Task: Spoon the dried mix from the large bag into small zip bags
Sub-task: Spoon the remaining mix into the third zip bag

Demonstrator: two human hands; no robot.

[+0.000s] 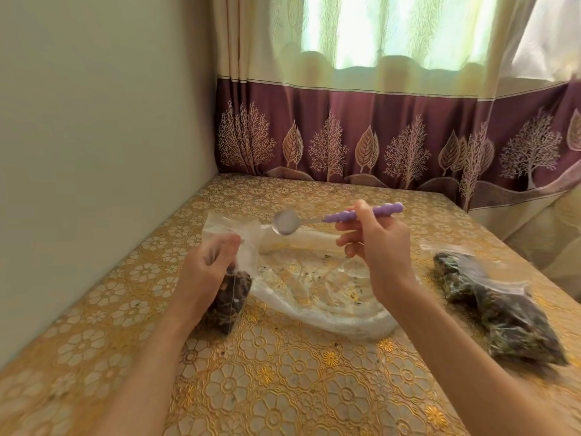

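My left hand [206, 272] grips a small clear zip bag [231, 294] partly filled with dark dried mix, held upright on the table. My right hand [374, 243] pinches the purple beaded handle of a metal spoon [286, 222]. The spoon's bowl looks empty and hovers just right of the small bag's open top. Between my hands lies the large clear bag [317, 287], flattened and nearly empty, with only crumbs of mix inside.
Filled zip bags of dark dried mix [500, 306] lie at the right on the gold floral tablecloth [283, 388]. A wall borders the table on the left and a maroon-and-cream curtain [377, 136] hangs behind it.
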